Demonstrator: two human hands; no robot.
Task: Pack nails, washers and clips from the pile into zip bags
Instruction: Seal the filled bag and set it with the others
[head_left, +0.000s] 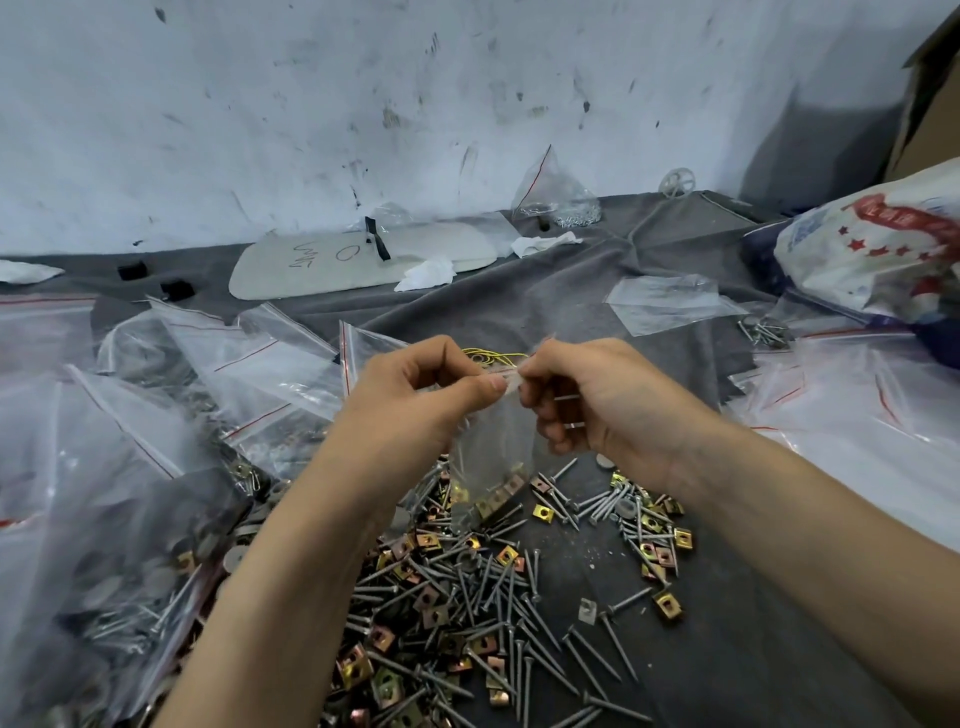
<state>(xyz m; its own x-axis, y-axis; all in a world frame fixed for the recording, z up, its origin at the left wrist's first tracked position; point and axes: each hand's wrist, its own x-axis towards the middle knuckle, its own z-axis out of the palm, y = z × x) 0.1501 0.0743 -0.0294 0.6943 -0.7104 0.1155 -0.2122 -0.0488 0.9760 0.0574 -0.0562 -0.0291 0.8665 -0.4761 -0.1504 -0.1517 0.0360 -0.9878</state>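
Hands meet above the pile in the head view. The left hand (415, 400) pinches the top edge of one small clear zip bag (493, 457) between thumb and forefinger, with its other fingers curled in. That grip is closed tight on the plastic. The right hand (592, 410) pinches the same edge just beside it, its fingertips nearly touching the left thumb, and its grip is likewise closed on the bag. Thin metal glints show between the right hand's curled lower fingers, too small to identify. The bag hangs upright from the two grips, its bottom just over the pile (467, 613). It holds a few clips (501, 496) at the bottom, their count blurred by the plastic.

The pile lies on a grey cloth surface (571, 322) below and between the forearms. It is made of grey nails (618, 647), brass-coloured square clips and some flat round washers (603, 460), far too many to count. At left, filled zip bags (156, 519) overlap, their number unclear. At right lie flat empty zip bags (831, 395). Yellow rubber bands (493, 356) peek out behind the hands. Farther back are one white board (332, 265) with marker scrawl, two crumpled tissues (426, 273) and two small black blocks (176, 290). One clear bag of small silver parts (561, 205) also stands there, and one printed plastic sack (883, 249) sits at the right edge.
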